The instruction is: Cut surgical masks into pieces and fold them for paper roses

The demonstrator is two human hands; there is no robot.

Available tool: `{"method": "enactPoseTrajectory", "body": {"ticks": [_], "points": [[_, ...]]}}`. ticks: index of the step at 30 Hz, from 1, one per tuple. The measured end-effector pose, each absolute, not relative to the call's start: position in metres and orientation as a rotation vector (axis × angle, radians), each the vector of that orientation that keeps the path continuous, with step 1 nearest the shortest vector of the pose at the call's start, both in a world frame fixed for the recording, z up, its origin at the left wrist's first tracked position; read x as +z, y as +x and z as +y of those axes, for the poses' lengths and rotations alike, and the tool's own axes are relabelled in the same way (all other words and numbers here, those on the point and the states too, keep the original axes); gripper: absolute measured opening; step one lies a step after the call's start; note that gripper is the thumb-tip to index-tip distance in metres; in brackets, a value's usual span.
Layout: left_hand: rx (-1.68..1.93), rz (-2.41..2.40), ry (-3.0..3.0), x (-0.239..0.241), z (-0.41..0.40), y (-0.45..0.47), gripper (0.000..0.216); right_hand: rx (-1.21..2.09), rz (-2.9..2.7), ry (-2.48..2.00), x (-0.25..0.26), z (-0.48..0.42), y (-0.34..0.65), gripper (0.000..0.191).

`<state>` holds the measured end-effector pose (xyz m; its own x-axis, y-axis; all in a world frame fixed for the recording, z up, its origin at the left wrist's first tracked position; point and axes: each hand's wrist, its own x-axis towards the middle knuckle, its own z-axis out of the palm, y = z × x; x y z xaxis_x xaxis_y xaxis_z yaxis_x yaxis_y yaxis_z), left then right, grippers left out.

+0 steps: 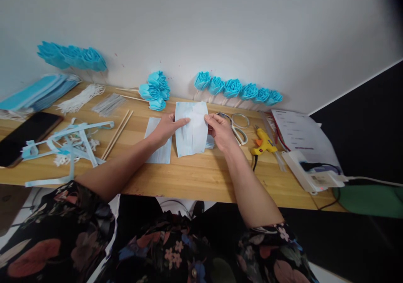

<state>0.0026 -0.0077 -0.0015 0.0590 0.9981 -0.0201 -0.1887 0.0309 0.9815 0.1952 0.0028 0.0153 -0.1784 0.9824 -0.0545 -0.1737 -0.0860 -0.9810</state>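
Observation:
Between my two hands is a pale blue face mask sheet (192, 138), opened out with pleat creases and held up off the table. My left hand (166, 129) pinches its left edge, thumb lying across the front. On the right edge, my right hand (218, 128) grips it between thumb and fingers. Another pale blue sheet (160, 153) lies flat on the table under my left wrist. Behind the held sheet, part of a small light blue folded piece (210, 142) shows near my right hand. Scissors (239, 136) lie right of my right hand, partly hidden by it.
Blue flowers (233, 88) on sticks lean along the wall. A yellow glue gun (263, 142), tape roll (241, 120), white power strip (310, 178) and paper (305, 127) are right. Left are stacked masks (47, 92), cut strips (85, 142), wooden sticks (118, 134) and a phone (25, 136).

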Motion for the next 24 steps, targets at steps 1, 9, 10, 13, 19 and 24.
{"method": "enactPoseTrajectory", "body": {"ticks": [1, 9, 10, 13, 19, 24], "points": [[1.229, 1.036, 1.078, -0.0007, -0.0083, 0.003, 0.051, 1.481, -1.163, -1.026, 0.015, 0.0024, 0.1951, 0.04], [1.181, 1.045, 1.102, 0.002, -0.0114, 0.0048, 0.049, 1.519, -1.264, -1.033, 0.0099, 0.0003, 0.1945, 0.035], [1.185, 1.033, 1.1, 0.0016, -0.0109, 0.0046, 0.05, 1.514, -1.268, -1.031, 0.0092, 0.0006, 0.1947, 0.033], [1.206, 0.977, 1.092, -0.0003, -0.0091, 0.004, 0.051, 1.506, -1.268, -1.021, 0.0079, 0.0014, 0.195, 0.03], [1.206, 0.961, 1.092, -0.0035, -0.0084, 0.0042, 0.046, 1.536, -1.27, -1.027, 0.0088, 0.0002, 0.1915, 0.036], [1.197, 0.952, 1.071, -0.003, -0.0088, 0.0045, 0.046, 1.53, -1.284, -1.022, 0.009, -0.0002, 0.1896, 0.042]]}}
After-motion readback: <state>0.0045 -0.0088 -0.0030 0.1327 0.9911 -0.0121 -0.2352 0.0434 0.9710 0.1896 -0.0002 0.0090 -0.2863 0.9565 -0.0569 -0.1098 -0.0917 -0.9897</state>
